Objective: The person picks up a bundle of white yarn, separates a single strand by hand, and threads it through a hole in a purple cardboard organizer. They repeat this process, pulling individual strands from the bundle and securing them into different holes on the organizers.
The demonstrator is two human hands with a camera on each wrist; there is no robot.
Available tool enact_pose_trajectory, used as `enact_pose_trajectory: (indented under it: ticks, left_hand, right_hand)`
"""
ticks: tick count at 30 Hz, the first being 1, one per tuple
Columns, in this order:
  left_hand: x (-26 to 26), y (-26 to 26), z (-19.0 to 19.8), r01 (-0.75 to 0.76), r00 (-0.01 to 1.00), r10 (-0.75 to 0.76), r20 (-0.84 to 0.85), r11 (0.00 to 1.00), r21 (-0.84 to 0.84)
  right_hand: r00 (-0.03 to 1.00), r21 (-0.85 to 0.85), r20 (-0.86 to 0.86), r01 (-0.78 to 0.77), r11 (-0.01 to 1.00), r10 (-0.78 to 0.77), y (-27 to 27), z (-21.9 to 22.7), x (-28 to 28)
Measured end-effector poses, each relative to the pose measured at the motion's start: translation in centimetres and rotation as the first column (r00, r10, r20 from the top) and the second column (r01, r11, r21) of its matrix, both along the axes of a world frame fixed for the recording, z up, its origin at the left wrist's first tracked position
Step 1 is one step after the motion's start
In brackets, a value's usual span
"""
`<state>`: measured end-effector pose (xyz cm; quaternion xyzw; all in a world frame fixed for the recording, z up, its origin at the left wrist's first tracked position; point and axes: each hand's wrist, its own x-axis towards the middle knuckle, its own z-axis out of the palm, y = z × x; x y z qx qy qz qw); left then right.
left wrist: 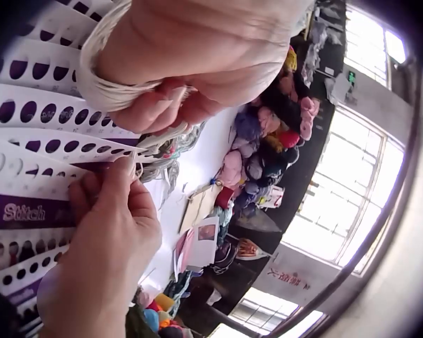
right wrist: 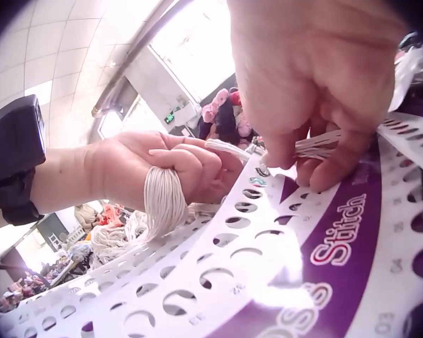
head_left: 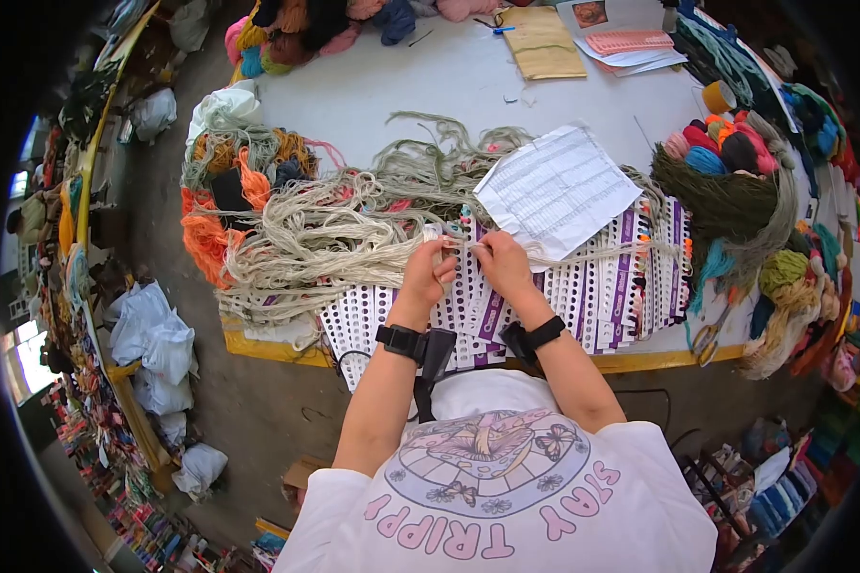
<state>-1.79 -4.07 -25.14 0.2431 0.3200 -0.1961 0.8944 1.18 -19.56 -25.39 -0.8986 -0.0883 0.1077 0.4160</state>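
Observation:
In the head view my left hand (head_left: 428, 271) and right hand (head_left: 503, 265) are close together over the punched white and purple cards (head_left: 583, 306). The left hand's curled fingers grip a looped bundle of off-white thread (right wrist: 163, 201), which hangs from them in the right wrist view. My right hand (right wrist: 324, 91) pinches pale strands (right wrist: 319, 146) beside the holes at one card's end. Long pale skeins (head_left: 325, 239) lie left of and behind the hands. A printed sheet (head_left: 557, 191) rests on threads behind the right hand.
Orange yarn (head_left: 204, 234) lies at the table's left. Dark green skeins (head_left: 698, 205) and colored yarn balls (head_left: 726, 143) are at the right, with scissors (head_left: 707, 342) near the front edge. A brown envelope (head_left: 545, 43) lies at the back.

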Motion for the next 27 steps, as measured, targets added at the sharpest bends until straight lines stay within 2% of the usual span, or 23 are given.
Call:
enact_pose_trajectory:
  ticks: [1,4,5,7,8,9,10,11,14,15,16,17,18,19,22,24,26,27]
  left_hand:
    - [-0.1,0.1,0.1,0.014,1.000,-0.011,0.028,0.993,-0.116]
    - [-0.3,-0.5,1.3,-0.047,0.998,0.049,0.035,0.997,-0.058]
    - [-0.4,-0.6,1.7,0.058,0.995,-0.063,0.076,0.996,0.063]
    - [-0.4,-0.8,1.9,0.241,0.950,-0.289,0.119,0.920,0.310]
    - [-0.4,-1.0,1.7,0.288,0.874,-0.462,0.150,0.742,0.605]
    - [-0.5,-1.3,1.2,0.262,0.775,-0.621,0.117,0.484,0.835]
    - [-0.6,-1.5,0.8,0.167,0.665,-0.746,0.022,0.178,0.970]
    - [-0.3,-1.3,0.2,0.184,0.632,-0.775,-0.031,0.111,0.977]
    - [0.7,-0.2,0.5,0.227,0.779,-0.627,-0.023,0.247,0.942]
    - [1.2,1.8,-0.7,0.133,0.815,-0.578,0.050,0.271,0.953]
    - [2.2,4.2,1.4,0.443,0.849,-0.464,-0.253,0.363,0.820]
    - [2.2,7.6,0.9,0.342,0.939,-0.267,-0.216,0.796,0.500]
    - [2.1,10.8,1.1,0.137,0.979,-0.030,-0.201,0.825,0.549]
    - [1.9,15.3,1.7,0.008,0.988,0.064,-0.142,0.890,0.456]
    - [-0.2,25.8,6.3,-0.262,0.953,0.302,-0.026,0.864,0.430]
    - [-1.0,30.5,10.4,-0.260,0.943,0.325,0.071,0.589,0.765]
    - [-1.1,30.8,18.9,-0.304,0.924,0.357,0.140,0.460,0.834]
    - [-1.4,31.2,23.1,-0.328,0.937,0.275,0.214,0.486,0.810]
  right_hand:
    - [1.000,-0.024,-0.013,-0.010,1.000,0.009,0.1,0.5,0.0]
    - [0.998,0.005,-0.052,-0.044,0.999,0.044,-0.2,0.9,0.2]
    - [0.996,0.032,-0.064,-0.056,0.998,0.058,-0.3,0.8,0.2]
    - [0.986,0.172,-0.159,-0.029,0.985,0.057,-0.6,1.0,0.6]
    - [0.976,0.239,-0.208,-0.012,0.971,0.063,-0.6,1.0,0.6]
    - [0.973,0.227,-0.228,0.021,0.974,0.033,-0.5,0.9,0.6]
    - [0.969,0.213,-0.249,0.054,0.976,0.001,-0.3,0.6,0.4]
    - [0.962,0.198,-0.269,0.088,0.976,-0.032,-0.1,0.4,0.3]
    - [0.975,0.046,-0.207,0.093,0.995,-0.082,0.0,-1.3,-0.1]
    - [0.985,-0.026,-0.163,0.056,0.998,-0.060,0.0,-1.0,-0.2]
    - [0.992,-0.099,-0.120,0.023,0.995,-0.035,0.0,-0.2,-0.6]
    - [0.997,-0.169,-0.078,-0.007,0.986,-0.006,0.2,0.4,-0.7]
    - [0.994,-0.191,-0.105,-0.024,0.981,0.004,0.3,0.4,-0.5]
    - [0.991,-0.210,-0.135,-0.041,0.977,0.012,0.4,0.4,-0.5]
    - [0.982,-0.265,-0.188,-0.057,0.963,0.007,0.7,1.9,-0.7]
    - [0.981,-0.276,-0.194,-0.056,0.960,0.001,0.7,1.7,-0.7]
    - [0.986,-0.287,-0.165,-0.042,0.957,-0.007,0.6,1.3,-0.8]
    - [0.991,-0.268,-0.133,-0.042,0.962,0.006,0.4,0.8,-0.9]
